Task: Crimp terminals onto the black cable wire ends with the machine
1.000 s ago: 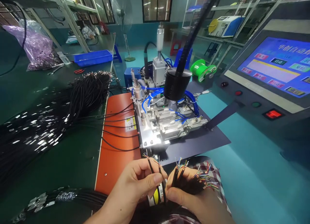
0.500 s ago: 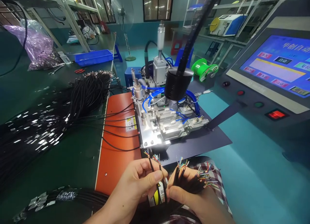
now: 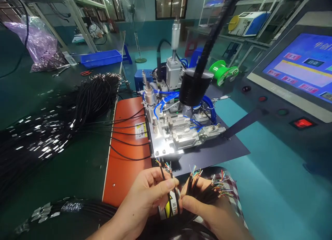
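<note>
Two black cables (image 3: 169, 179) with stripped ends and thin coloured wires stand upright in my left hand (image 3: 149, 195), pinched between thumb and fingers. Beside it, my right hand (image 3: 204, 202) is closed around a bundle of black cables (image 3: 207, 191). Their ends fan out in red, green, blue and white wires above the fingers. The two hands are close together, low in the picture, in front of the metal machine (image 3: 178, 136). A white and yellow label (image 3: 171, 205) shows partly between the hands. The lower lengths of the cables run out of sight under the hands.
A large heap of black cables (image 3: 90, 98) lies on the dark green bench at left, with several strands leading over an orange plate (image 3: 124, 129) to the machine. A round black lamp (image 3: 196, 89) hangs above it. A screen panel (image 3: 303, 70) stands at right.
The camera view has shifted slightly, so the machine and screen appear a little further right. Both hands keep their hold on the cables with barely any movement.
</note>
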`<state>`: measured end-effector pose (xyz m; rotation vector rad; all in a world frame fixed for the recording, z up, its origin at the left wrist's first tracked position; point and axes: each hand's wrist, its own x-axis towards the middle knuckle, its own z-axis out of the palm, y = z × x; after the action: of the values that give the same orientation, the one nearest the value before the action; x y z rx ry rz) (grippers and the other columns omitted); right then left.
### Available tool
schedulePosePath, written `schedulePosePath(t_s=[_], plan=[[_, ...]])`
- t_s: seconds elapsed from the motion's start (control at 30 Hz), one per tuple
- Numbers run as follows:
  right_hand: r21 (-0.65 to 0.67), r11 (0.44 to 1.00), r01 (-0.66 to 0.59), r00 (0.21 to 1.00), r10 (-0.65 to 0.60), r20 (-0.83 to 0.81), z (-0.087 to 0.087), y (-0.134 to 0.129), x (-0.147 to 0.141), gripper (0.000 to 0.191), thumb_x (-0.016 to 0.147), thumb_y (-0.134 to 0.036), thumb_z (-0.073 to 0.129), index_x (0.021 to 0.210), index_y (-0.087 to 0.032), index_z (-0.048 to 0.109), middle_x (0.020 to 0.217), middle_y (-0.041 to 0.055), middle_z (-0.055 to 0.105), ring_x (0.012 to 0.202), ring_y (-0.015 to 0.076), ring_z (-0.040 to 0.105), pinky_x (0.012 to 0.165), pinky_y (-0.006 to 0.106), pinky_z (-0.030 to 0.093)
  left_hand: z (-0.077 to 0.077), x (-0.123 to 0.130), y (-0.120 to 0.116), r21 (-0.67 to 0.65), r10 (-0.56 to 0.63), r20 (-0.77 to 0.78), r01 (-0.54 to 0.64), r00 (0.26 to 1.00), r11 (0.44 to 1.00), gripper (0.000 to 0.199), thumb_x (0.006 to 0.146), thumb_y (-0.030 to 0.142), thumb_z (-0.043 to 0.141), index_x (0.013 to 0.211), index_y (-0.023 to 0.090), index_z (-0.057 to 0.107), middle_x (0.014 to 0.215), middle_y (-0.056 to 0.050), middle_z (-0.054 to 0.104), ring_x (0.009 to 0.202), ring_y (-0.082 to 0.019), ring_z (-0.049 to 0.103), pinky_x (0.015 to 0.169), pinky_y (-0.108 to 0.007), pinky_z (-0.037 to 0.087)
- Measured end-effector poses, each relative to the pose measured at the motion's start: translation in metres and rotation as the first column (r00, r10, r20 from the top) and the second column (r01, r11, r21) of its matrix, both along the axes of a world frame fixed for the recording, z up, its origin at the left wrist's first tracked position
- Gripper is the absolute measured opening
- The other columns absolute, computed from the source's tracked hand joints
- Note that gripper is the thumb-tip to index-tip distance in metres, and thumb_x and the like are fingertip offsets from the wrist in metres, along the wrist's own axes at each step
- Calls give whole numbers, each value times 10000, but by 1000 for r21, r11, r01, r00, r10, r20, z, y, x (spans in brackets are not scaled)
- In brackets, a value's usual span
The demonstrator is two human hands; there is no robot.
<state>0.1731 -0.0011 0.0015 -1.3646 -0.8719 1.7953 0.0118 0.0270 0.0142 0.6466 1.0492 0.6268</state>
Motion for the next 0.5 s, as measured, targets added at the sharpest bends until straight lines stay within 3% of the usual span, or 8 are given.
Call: schedulePosePath(t_s=[0.1, 0.17, 0.33, 0.5], plan=[[3, 999, -46, 998, 46, 45, 2, 2, 1, 110, 690, -289, 681, 732, -189, 661, 687, 6, 647, 699, 202, 590, 666, 312, 476, 3, 1, 0, 26, -14, 21, 14, 1000, 1000, 233, 779, 329, 660, 742, 143, 525, 657, 1, 597, 382, 1, 323, 389, -149, 196], [31, 994, -110, 989, 106, 106, 3, 4, 1, 93, 683, -275, 687, 676, -191, 648, 686, 0, 646, 705, 198, 588, 659, 295, 467, 5, 3, -1, 74, -27, 39, 24, 999, 997, 223, 783, 313, 657, 740, 155, 505, 635, 18, 579, 395, -11, 380, 390, -141, 210], [100, 981, -166, 985, 159, 72, 10, 6, -5, 127, 640, -281, 734, 673, -207, 637, 665, -30, 624, 681, 177, 576, 626, 256, 452, 10, 6, -6, 169, -28, 61, 17, 998, 986, 260, 644, 232, 784, 741, 156, 556, 554, 63, 498, 477, -53, 475, 467, -149, 354], [96, 984, -149, 988, 145, 43, 12, 3, -7, 137, 636, -278, 732, 652, -217, 610, 634, -41, 585, 648, 166, 552, 587, 250, 431, 11, 4, -5, 118, 62, 25, -64, 998, 991, 273, 599, 213, 807, 621, 136, 546, 558, 56, 499, 466, -31, 393, 406, -132, 256]])
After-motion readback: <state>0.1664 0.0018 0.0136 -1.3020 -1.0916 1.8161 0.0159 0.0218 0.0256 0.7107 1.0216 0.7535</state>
